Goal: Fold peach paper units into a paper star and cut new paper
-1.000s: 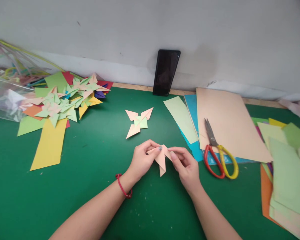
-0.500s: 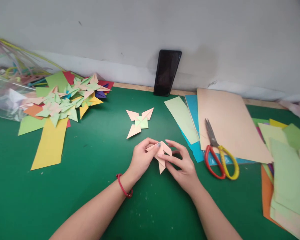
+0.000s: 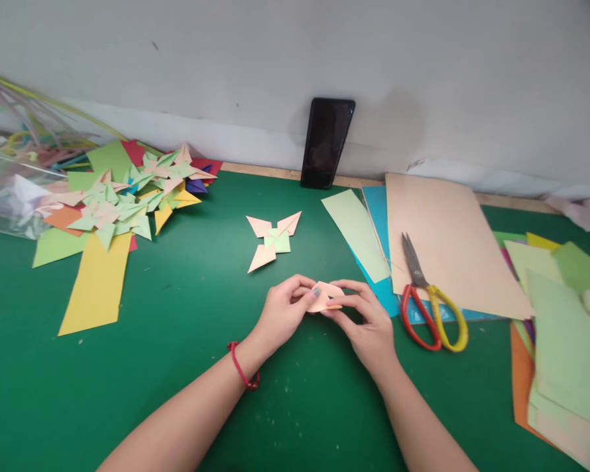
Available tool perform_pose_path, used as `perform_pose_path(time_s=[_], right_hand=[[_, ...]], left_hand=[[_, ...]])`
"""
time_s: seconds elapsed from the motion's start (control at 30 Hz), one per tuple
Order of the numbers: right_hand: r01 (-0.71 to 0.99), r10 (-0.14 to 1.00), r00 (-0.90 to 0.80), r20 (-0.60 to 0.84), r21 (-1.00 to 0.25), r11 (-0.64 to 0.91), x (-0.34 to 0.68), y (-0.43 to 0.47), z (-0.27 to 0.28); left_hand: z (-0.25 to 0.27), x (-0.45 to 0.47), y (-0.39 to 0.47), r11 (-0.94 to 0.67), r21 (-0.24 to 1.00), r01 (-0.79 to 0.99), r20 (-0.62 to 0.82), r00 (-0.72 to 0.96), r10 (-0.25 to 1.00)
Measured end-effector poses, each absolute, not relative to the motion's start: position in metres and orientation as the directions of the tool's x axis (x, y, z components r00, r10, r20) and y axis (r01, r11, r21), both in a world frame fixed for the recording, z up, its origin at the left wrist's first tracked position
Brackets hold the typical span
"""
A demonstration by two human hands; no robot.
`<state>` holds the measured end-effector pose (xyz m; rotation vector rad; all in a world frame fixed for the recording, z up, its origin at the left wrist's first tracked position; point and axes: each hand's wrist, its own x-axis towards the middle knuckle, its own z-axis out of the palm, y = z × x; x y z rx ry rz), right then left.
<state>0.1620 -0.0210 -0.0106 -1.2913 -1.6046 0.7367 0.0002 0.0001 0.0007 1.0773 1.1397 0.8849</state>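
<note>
Between my two hands is a small piece of folded peach paper (image 3: 324, 296), held just over the green table (image 3: 187, 393). My left hand (image 3: 286, 308) pinches its left side, thumb on top. My right hand (image 3: 366, 321) grips its right side, with the thumb below and fingers along the top edge. The fingers hide part of the folds. Just beyond my left hand lies a folded paper star (image 3: 278, 240) with a light green centre and three peach points. A red cord bracelet circles my left wrist.
Scissors (image 3: 420, 288) with red and yellow handles lie on peach sheets (image 3: 452, 242) at the right. A phone (image 3: 327, 143) leans against the wall. Folded paper stars (image 3: 122, 203) and a clear plastic bag (image 3: 10, 190) sit at the left; coloured paper (image 3: 565, 347) is stacked far right.
The peach paper has turned and now looks more compact; the point that hung down toward me no longer shows. My right-hand fingers have closed in on its right side.
</note>
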Motion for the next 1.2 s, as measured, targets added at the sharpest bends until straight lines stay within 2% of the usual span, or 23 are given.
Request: perform_pose_path(time_s=[0.2,0.43,0.7,0.93,1.07,1.2], right_hand=[[0.404,0.974,0.018,0.228,-0.893,0.201,0.1603,-0.0193,-0.0100],[0.426,0.977,0.038,0.210,-0.888,0.175,0.1571,-0.0180,-0.0087],[0.314,0.989,0.072,0.126,-0.944,0.098,0.1580,-0.0201,-0.0136],[0.273,0.982,0.143,0.128,-0.958,0.085,0.1581,-0.0222,-0.0162],[0.193,0.983,0.154,0.099,-0.979,0.068,0.1556,-0.0222,-0.0161],[0.009,0.983,0.183,0.006,-1.000,0.005,0.1545,-0.0204,-0.0154]], left_hand=[[0.0007,0.0012,-0.0018,0.218,0.974,0.058,-0.225,0.255,0.940],[-0.0010,0.0012,-0.0029,0.218,0.976,0.026,-0.216,0.287,0.933],[-0.0002,0.0019,-0.0037,0.168,0.983,0.074,-0.183,0.308,0.934],[0.0040,0.0018,-0.0042,0.152,0.987,0.053,-0.162,0.334,0.929],[0.0008,0.0023,-0.0047,0.211,0.978,-0.001,-0.198,0.338,0.920],[-0.0023,0.0033,-0.0058,0.231,0.972,-0.031,-0.207,0.341,0.917]])
